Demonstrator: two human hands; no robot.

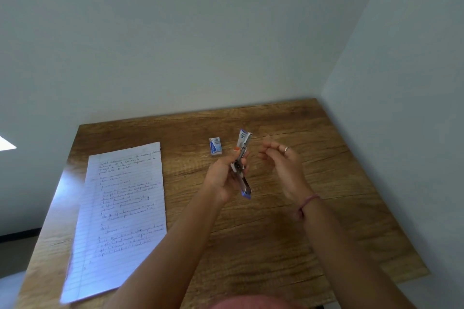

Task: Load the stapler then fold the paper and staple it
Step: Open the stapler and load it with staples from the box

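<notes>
My left hand [222, 175] grips a small blue and silver stapler [243, 158] above the middle of the wooden table [313, 208]. The stapler is swung wide open, one arm pointing up and away, the other down toward me. My right hand [283, 163] hovers just to its right, fingers curled loosely; I cannot tell whether the fingertips pinch anything. A small blue and white staple box [216, 146] lies on the table behind my left hand. A lined sheet of paper [120, 213] with handwriting lies flat at the left.
The table stands in a corner, with walls [226, 32] close behind it and on its right. The paper's near left corner hangs over the table's front left edge. Floor shows at the far left.
</notes>
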